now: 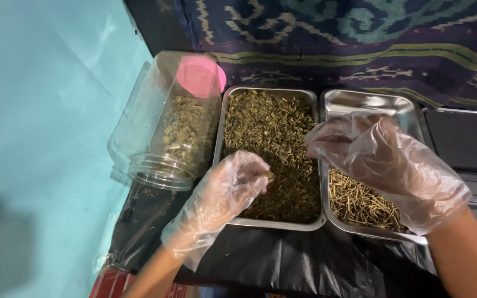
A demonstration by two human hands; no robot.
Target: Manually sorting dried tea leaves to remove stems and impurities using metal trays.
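Black plastic sheet is covering the surface, w/ a teal wall at left and a patterned woven cloth hanging behind. Left hand, gloved, is pinching dried bits over the left steel tray of dried herb. Right hand, gloved, is hovering w/ fingers half curled over the right tray, hiding much of its stems; can't tell if it's holding any. Clear jar w/ a pink lid is lying beside the trays. Black scale is getting cut off at right.
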